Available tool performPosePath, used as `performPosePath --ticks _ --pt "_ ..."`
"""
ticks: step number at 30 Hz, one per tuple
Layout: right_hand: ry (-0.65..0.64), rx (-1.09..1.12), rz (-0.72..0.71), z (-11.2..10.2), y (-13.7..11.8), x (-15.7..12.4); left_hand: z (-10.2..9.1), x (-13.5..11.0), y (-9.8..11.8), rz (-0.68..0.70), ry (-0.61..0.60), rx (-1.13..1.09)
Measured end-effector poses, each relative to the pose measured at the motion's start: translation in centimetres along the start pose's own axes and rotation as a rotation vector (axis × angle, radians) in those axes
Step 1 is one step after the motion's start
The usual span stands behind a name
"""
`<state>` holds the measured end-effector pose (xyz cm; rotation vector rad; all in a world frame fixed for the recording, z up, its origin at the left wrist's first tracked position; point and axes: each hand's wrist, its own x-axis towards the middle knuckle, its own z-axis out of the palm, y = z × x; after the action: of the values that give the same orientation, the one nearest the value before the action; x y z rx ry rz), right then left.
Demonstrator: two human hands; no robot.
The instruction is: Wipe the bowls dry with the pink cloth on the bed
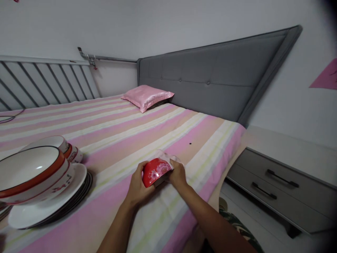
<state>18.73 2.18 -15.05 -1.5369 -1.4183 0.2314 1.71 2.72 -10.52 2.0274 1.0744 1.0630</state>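
A small glossy red bowl (pixel 157 171) with pink flowers is tilted on its side just above the bedspread. My left hand (pixel 139 184) grips its left side, fingers and thumb wrapped round the edge. At the bowl's right rim, my right hand (pixel 177 173) is closed on a pale, thin cloth (pixel 165 155) that bunches behind the bowl. The inside of the bowl faces away and is hidden, as are most of the right fingertips.
At left, large white bowls (pixel 31 172) with red-brown rims sit on stacked plates (pixel 79 175) on the striped bed (pixel 110 211). A pink pillow (pixel 147 96) lies by the grey headboard (pixel 210 73). A grey drawer unit (pixel 284 189) stands at right.
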Motion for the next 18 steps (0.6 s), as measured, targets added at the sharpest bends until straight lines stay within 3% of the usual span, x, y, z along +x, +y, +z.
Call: performPosePath --ticks 13,15,18 --pt "-0.013 -0.063 0.015 -0.2 -0.2 0.0 -0.1 0.0 -0.5 0.041 0.016 -0.024" --pt "0.030 -0.100 -0.059 -0.4 -0.6 0.0 0.0 0.0 -0.5 0.041 0.008 -0.039" --pt "0.179 -0.226 -0.325 -0.7 -1.4 -0.1 0.2 -0.1 -0.4 0.053 -0.030 -0.049"
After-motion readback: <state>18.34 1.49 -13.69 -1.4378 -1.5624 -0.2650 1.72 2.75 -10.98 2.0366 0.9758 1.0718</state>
